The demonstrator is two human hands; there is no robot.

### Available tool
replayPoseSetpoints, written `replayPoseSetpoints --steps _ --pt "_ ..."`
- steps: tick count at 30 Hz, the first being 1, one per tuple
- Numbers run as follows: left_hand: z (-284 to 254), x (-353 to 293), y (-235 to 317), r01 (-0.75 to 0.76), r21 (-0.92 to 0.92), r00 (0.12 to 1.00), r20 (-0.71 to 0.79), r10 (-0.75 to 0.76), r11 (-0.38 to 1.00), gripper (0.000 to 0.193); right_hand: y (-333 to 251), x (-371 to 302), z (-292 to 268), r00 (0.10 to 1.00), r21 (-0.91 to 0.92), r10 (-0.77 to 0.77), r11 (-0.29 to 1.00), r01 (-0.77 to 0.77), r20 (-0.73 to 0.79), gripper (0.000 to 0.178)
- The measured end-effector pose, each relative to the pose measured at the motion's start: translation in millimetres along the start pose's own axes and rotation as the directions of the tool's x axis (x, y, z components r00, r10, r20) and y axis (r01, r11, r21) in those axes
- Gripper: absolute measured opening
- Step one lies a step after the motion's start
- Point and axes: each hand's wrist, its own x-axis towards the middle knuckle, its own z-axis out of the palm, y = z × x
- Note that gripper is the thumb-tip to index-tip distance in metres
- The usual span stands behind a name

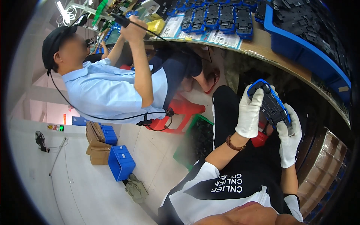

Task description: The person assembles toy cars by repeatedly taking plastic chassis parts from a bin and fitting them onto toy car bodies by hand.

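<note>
A black plastic housing with a blue rim [272,105] is held tilted above my lap, its moulded black side in view. My left hand [250,112], in a white glove, is closed around its upper left end, with the thumb lying across the black face. My right hand [290,137], also gloved in white, grips the lower right end between thumb and fingers. Part of the fingers of both hands is hidden behind the housing. Similar blue-and-black housings [227,18] lie in rows on the workbench [258,48] beyond my hands.
A blue bin [305,48] heaped with black parts stands on the bench's right. At left, a co-worker [112,86] in light blue raises a black corded tool [122,19]. Nearby are a red stool [180,112], a green crate [183,150] of dark parts and brown cartons [324,165].
</note>
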Motion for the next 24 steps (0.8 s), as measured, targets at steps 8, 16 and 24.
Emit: replayPoseSetpoints --steps 8,16,24 --pt "-16.1 12.2 -31.6 0.086 0.029 0.993 -0.079 -0.084 0.996 0.027 17.7 -0.4 0.2 0.994 0.037 0.085 0.996 -0.083 -0.070 0.053" --pt "-39.2 9.5 -15.6 0.107 0.354 0.988 -0.145 -0.059 0.929 0.052 4.8 8.4 9.7 0.988 0.069 0.143 0.987 -0.147 0.063 0.049" --pt "-86.7 130.0 131.3 -0.343 0.653 0.855 -0.080 0.512 0.675 0.053 -3.8 1.2 -95.0 0.954 -0.344 -0.037 0.936 -0.070 -0.296 0.028"
